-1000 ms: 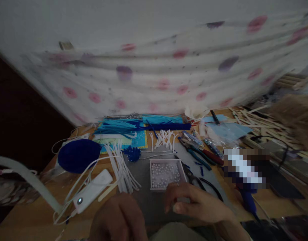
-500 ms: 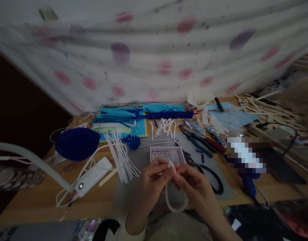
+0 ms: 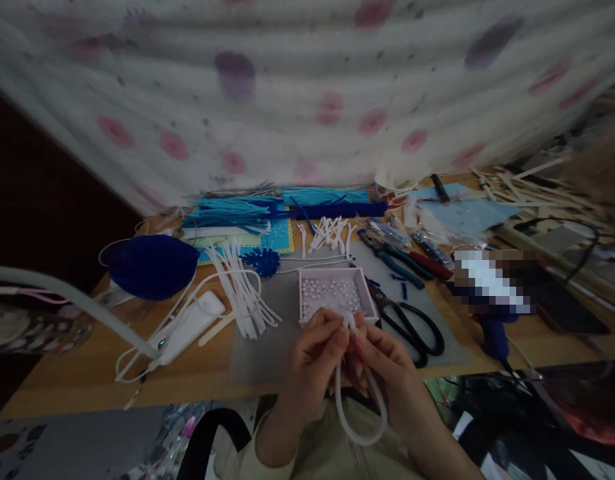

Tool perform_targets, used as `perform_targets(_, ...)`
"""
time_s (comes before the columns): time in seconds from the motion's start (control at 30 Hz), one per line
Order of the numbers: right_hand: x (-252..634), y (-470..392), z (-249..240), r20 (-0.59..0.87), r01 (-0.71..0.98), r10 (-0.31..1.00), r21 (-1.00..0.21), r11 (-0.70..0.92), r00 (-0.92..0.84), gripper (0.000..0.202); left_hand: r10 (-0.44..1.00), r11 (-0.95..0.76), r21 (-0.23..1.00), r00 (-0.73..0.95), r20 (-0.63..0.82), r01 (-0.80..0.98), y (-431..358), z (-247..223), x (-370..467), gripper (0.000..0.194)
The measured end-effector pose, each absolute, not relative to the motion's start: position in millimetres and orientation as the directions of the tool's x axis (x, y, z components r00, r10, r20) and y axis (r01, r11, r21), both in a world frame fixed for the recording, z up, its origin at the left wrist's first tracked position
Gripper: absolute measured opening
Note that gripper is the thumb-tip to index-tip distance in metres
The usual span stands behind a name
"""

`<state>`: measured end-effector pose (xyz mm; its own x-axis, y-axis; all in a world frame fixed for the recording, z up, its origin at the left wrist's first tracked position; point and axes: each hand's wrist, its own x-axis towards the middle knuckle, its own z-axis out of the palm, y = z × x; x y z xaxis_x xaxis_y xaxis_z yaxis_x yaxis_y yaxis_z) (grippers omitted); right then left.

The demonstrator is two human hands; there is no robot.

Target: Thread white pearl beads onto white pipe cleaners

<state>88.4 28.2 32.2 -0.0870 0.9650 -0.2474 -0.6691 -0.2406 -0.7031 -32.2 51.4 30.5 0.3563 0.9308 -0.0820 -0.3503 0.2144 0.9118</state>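
A white pipe cleaner (image 3: 382, 410) hangs in a loop below my fingers, its upper part bent into a small fold at the fingertips. My left hand (image 3: 315, 363) pinches it on one side. Close beside, my right hand (image 3: 390, 363) grips the other side, its fingertips nearly meeting the left ones. Just beyond both hands stands a pale pink box (image 3: 370, 308) of pearl beads (image 3: 332, 291). Black-handled scissors (image 3: 412, 327) lie right of it. More white pipe cleaners (image 3: 245, 293) lie in a bundle to the left.
Pliers (image 3: 402, 263) and short white bent pieces (image 3: 329, 235) lie farther back, near blue pipe cleaners (image 3: 227, 215). A blue glue gun (image 3: 495, 337) is at the right. On the left are a white power bank (image 3: 195, 327), its cable, and a dark blue oval piece (image 3: 154, 267).
My view has tilted down, showing more of the bead box. Where a single white end stuck up between my fingertips, the pipe cleaner now forms a small fold. Both hands still hold it.
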Motion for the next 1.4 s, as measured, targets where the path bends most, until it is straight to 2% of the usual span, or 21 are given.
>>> perform_targets(0.27, 88, 20, 32, -0.234, -0.65, 0.959, -0.707, -0.28, -0.158, 0.04, 0.943, 0.242, 0.911, 0.304, -0.139, -0.334, 50, 45, -28, 0.041)
perform_targets(0.4, 87, 16, 32, -0.185, -0.58, 0.96, -0.767, -0.274, -0.209, 0.043, 0.981, 0.185, 0.912, 0.117, -0.152, -0.367, 54, 49, -37, 0.046)
perform_targets(0.53, 84, 16, 32, -0.178, -0.616, 0.949, -0.726, -0.305, -0.26, 0.043, 0.988, 0.096, 0.923, -0.076, -0.133, -0.372, 58, 45, -61, 0.043)
perform_targets(0.63, 77, 19, 30, -0.179, -0.632, 0.943, -0.704, -0.323, -0.282, 0.042, 0.984, 0.069, 0.928, -0.131, -0.125, -0.366, 54, 40, -74, 0.047)
perform_targets(0.77, 67, 21, 27, -0.21, -0.627, 0.931, -0.692, -0.358, -0.3, 0.043, 0.978, 0.082, 0.924, -0.148, -0.146, -0.373, 48, 36, -81, 0.053)
perform_targets(0.87, 63, 22, 27, -0.238, -0.604, 0.922, -0.7, -0.381, -0.305, 0.045, 0.977, 0.111, 0.926, -0.129, -0.167, -0.36, 44, 35, -86, 0.036)
perform_targets(0.93, 62, 22, 27, -0.248, -0.593, 0.921, -0.707, -0.384, -0.3, 0.045, 0.978, 0.126, 0.921, -0.11, -0.178, -0.369, 42, 34, -88, 0.047)
perform_targets(1.03, 61, 22, 26, -0.251, -0.582, 0.922, -0.718, -0.381, -0.294, 0.045, 0.974, 0.113, 0.907, -0.133, -0.181, -0.406, 43, 32, -89, 0.042)
perform_targets(1.17, 58, 22, 24, -0.248, -0.569, 0.933, -0.742, -0.355, -0.259, 0.045, 0.975, 0.124, 0.889, -0.11, -0.191, -0.441, 47, 36, -82, 0.064)
perform_targets(1.27, 55, 21, 23, -0.262, -0.551, 0.937, -0.758, -0.348, -0.232, 0.047, 0.982, 0.139, 0.876, -0.053, -0.183, -0.461, 48, 40, -75, 0.062)
perform_targets(1.4, 53, 19, 25, -0.274, -0.51, 0.93, -0.779, -0.364, -0.244, 0.049, 0.989, 0.09, 0.901, -0.068, -0.131, -0.424, 41, 33, -65, 0.058)
